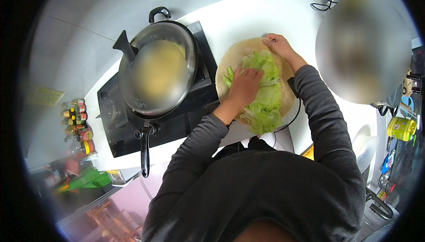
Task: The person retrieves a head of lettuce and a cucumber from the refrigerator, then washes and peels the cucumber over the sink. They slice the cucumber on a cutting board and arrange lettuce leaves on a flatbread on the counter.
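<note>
A round tan board [239, 50] lies before me on the counter, beside the stove. It could also be a large flatbread; the picture does not settle it. Pale green lettuce leaves [265, 99] spread down its middle and hang past its near edge. My left hand [245, 87] rests palm down on the lettuce, fingers slightly apart. Just left of that hand lie short green stalks [228, 75]. With thumb and bent fingers, my right hand [280, 45] grips the board's far right rim.
A wok [191, 79] with blurred yellow contents sits on the black gas stove [199, 112], its long handle [145, 152] jutting towards me. A black device [293, 87] with a cord lies by my right forearm. Sauce bottles [79, 119] stand at left; a large blurred round area [363, 49] fills the right.
</note>
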